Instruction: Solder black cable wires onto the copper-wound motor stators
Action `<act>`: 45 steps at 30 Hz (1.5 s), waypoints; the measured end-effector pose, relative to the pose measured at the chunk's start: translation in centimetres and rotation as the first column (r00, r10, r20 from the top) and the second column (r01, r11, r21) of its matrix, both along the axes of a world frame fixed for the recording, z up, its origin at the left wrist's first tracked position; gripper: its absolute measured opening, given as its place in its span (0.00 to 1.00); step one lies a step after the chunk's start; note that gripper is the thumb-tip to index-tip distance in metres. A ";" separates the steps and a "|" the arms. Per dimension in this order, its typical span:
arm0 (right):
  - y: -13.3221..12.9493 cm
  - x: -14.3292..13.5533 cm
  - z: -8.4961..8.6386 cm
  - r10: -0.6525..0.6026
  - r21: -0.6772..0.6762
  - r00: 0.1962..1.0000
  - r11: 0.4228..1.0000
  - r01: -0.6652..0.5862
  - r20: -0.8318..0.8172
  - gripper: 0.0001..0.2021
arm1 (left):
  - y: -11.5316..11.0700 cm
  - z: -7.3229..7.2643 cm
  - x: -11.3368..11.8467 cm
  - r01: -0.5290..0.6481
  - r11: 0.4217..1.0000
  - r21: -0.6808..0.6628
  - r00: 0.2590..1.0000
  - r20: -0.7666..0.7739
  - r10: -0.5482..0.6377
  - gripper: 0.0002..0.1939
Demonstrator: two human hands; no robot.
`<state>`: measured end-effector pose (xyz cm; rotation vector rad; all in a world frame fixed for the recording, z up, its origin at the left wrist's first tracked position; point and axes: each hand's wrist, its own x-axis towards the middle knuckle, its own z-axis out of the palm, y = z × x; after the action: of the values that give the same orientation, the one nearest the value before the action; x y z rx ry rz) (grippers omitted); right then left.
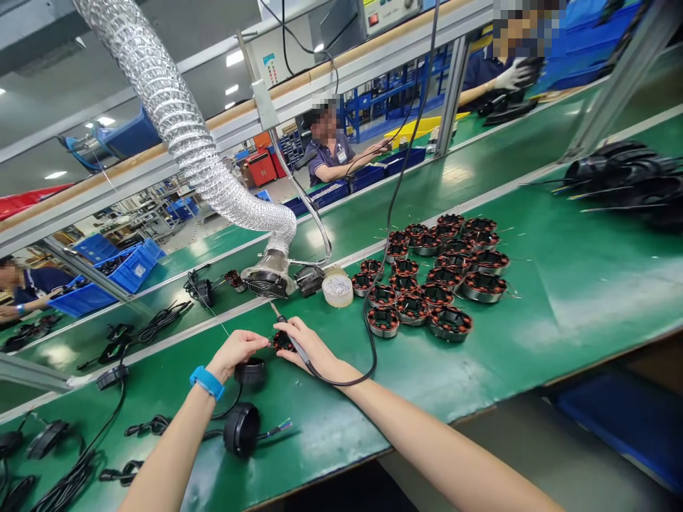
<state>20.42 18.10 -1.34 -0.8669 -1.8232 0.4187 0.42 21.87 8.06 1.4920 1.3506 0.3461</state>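
My right hand (314, 348) is closed around a soldering iron (299, 348), its tip pointing up and left and its black cable looping over my wrist. The thumb and fingers of that hand also touch a small motor stator (284, 342) with copper windings. On the stator's left side my left hand (237, 352) is closed in a pinch; a thin wire (218, 320) runs up from it. Just below my left hand sits a round black housing (250, 373). Another black housing (242, 430) stands on its side, with coloured wire ends beside it.
Several copper-wound stators (430, 281) stand grouped on the green bench (533, 320). A fume extraction hose (186, 135) hangs before my hands, near a tape roll (338, 290). Black cabled parts (58, 462) lie left, dark parts (629, 178) far right. Co-workers (331, 156) sit across the bench.
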 end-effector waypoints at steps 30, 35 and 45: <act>-4.1 0.8 5.7 -0.258 0.128 0.965 0.960 0.249 0.056 0.19 | 3.5 0.8 -1.9 -0.329 0.861 0.389 0.942 0.076 0.326 0.19; -9.6 4.6 10.3 -0.340 0.199 0.920 0.932 0.303 0.195 0.15 | 1.5 3.0 -4.1 -0.560 0.629 0.539 0.828 0.339 0.446 0.25; -10.7 13.8 6.0 -0.580 0.294 0.698 0.815 0.499 0.420 0.17 | -13.3 -0.2 -2.4 0.515 0.677 0.526 0.768 -0.634 -0.091 0.10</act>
<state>34.20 7.44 4.66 -1.4381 -1.8951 -0.3681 -1.95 8.56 7.89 2.5907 1.4322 0.1669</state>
